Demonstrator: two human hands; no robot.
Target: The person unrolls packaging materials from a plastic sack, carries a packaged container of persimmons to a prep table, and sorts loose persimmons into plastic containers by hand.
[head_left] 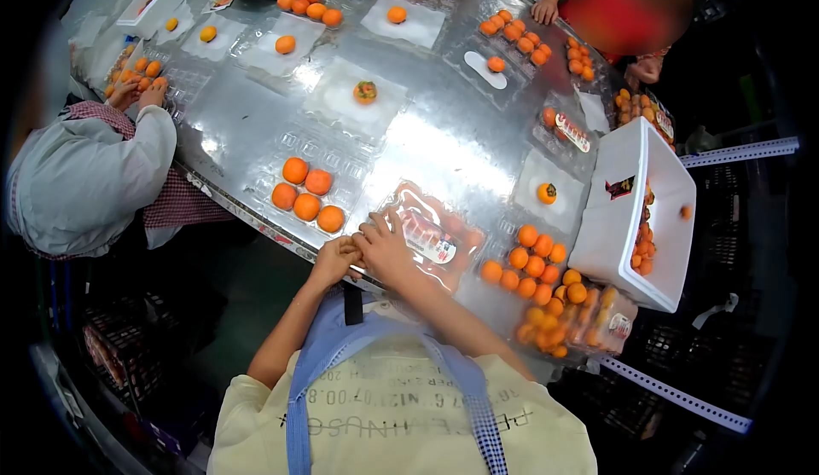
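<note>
The clear plastic packet [465, 262] of orange fruit lies on the counter [461, 134] right in front of me, with a printed label [431, 240] across its middle. Judging by its look, it should be fairly weighty for its size, with thin walls that flex and a glossy skin apt to slide on the smooth metal. The fruit inside could bruise, so I'd take hold at the rims, at 9 and 3 o'clock, with support beneath, and not press on the top.

My right hand [384, 243] is at the packet's 9 o'clock edge, its fingers a little spread and bent; whether they bear on the plastic I cannot tell. My left hand [337, 259] sits beside it, further out toward 8 o'clock, fingers curled close together and meeting the right hand. Whether anything is pinched between them is hidden.

From the packet, five orange fruits [307, 206] sit in a group around 10 o'clock, a lone fruit [365, 92] at 11, more loose fruit [535, 266] just past 3, and a white box [601, 228] beyond that at 3.
</note>
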